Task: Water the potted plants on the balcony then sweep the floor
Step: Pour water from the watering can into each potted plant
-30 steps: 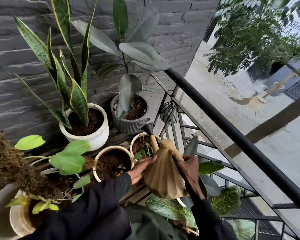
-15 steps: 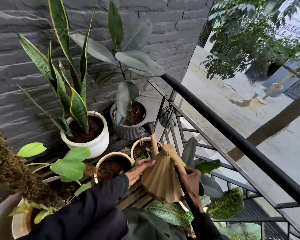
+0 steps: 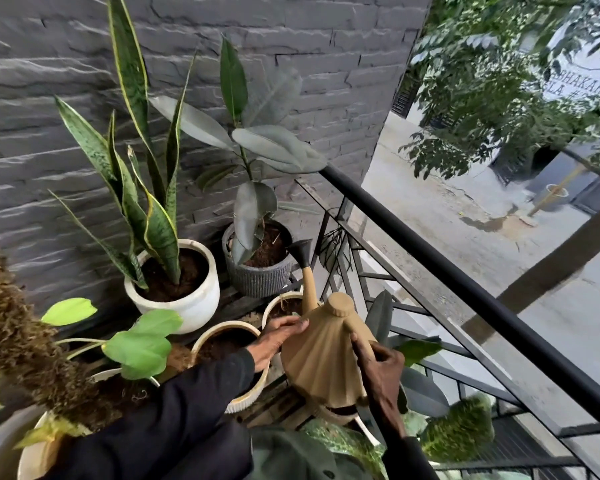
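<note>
A tan ribbed watering can [image 3: 321, 355] is held up between both hands, its black spout head [image 3: 301, 251] next to the rim of the grey ribbed pot [image 3: 261, 277] with the rubber plant. My left hand [image 3: 278, 337] presses flat on the can's left side. My right hand [image 3: 378, 372] grips the can's right side at the handle. A snake plant grows in the white pot [image 3: 187, 303] to the left. Two small cream pots [image 3: 238, 393] with dark soil sit under my left arm.
A grey brick wall [image 3: 291, 64] backs the plants. The black balcony railing [image 3: 465, 282] runs diagonally on the right, with the street far below. A mossy pole plant [image 3: 21, 341] fills the lower left. Variegated leaves [image 3: 458, 431] crowd the bottom right.
The can has risen and moved forward, bringing the spout head up beside the grey pot's rim. Both hands keep the same hold.
</note>
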